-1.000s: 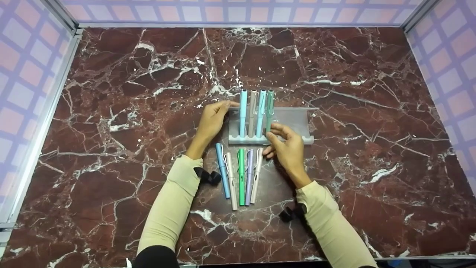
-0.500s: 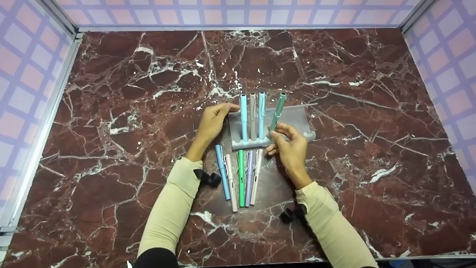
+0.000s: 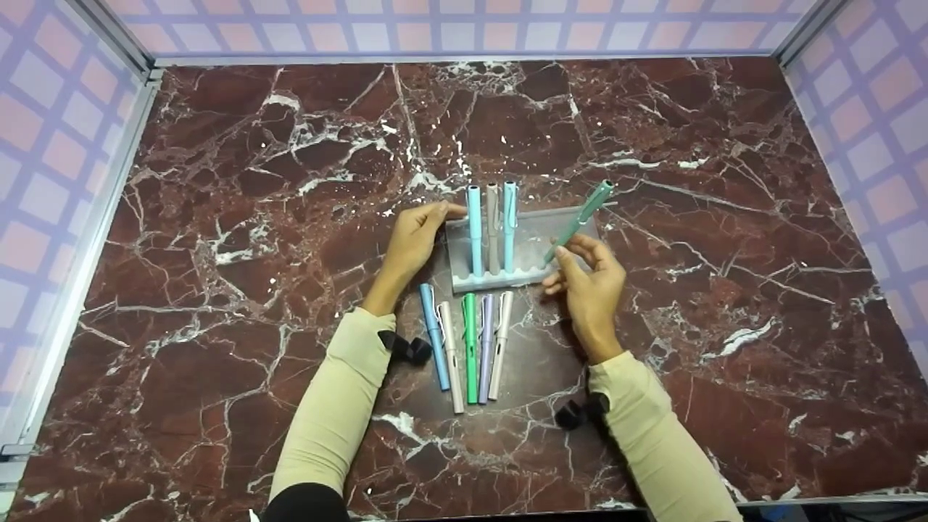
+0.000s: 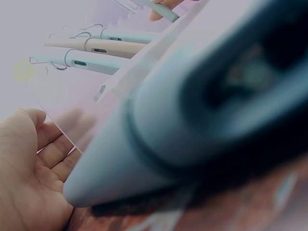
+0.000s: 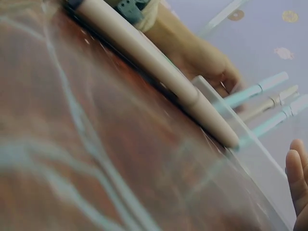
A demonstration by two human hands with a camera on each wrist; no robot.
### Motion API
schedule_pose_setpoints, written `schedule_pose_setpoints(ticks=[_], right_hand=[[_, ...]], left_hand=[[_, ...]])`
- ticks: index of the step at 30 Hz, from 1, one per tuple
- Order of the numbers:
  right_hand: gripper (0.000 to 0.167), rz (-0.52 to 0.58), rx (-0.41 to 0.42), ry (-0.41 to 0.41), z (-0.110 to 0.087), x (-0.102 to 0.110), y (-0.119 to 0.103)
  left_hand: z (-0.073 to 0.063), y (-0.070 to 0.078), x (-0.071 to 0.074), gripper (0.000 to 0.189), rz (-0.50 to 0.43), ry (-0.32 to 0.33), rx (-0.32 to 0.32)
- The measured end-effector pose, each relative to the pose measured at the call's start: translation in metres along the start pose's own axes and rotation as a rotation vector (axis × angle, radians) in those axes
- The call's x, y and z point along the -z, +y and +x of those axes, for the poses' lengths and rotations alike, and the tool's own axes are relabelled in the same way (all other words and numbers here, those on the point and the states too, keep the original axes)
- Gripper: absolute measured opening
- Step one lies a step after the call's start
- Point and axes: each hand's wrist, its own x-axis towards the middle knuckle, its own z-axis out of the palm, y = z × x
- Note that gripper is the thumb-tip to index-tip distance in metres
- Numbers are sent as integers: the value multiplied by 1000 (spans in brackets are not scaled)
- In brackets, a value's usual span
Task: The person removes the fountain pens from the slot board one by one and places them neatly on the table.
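Observation:
Three capped pens stand in a clear pen stand (image 3: pixel 471 283): a light-blue pen (image 3: pixel 474 225), a taupe pen (image 3: pixel 492 225) and another light-blue pen (image 3: pixel 510 225). My right hand (image 3: pixel 594 283) pinches a dark green pen (image 3: pixel 596 199) near its lower end. That pen leans to the right over the stand's right part, its lower tip close to the notched front rail. At the stand's left edge is my left hand (image 3: pixel 417 235), its fingers reaching behind the clear panel. In the left wrist view, the fingers (image 4: pixel 55 151) show partly through the panel.
In front of the stand lie several pens side by side: a blue pen (image 3: pixel 435 337), a pale pen (image 3: pixel 451 355), a bright green pen (image 3: pixel 471 348), a lilac pen (image 3: pixel 486 348) and another pale pen (image 3: pixel 500 344). Checkered walls (image 3: pixel 406 29) border the marbled table (image 3: pixel 217 181).
My right hand has moved right along the stand with the dark green pen, which has gone from upright to leaning right. The stand has turned slightly. My left hand stays at its left edge.

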Motion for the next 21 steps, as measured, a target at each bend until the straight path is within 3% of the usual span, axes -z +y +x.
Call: schedule_pose_setpoints(ticks=[3,8,11,15,21], right_hand=[[20,-12,35,21,4,9,0],[17,-25,75,80,15,24,-1],[14,-23,85,123,20,33,-1],[12,3,85,170,25,40,-1],[10,17,91,213,29,48,-2]], left_hand=[[-1,0,0,36,-57,-16,-26],[-4,-1,2,45,-188,-93,-133],[-4,-1,3,43,-175,-120,-160],[-4,0,3,49,-110,-115,-111],[0,2,-1,32,23,-56,23]])
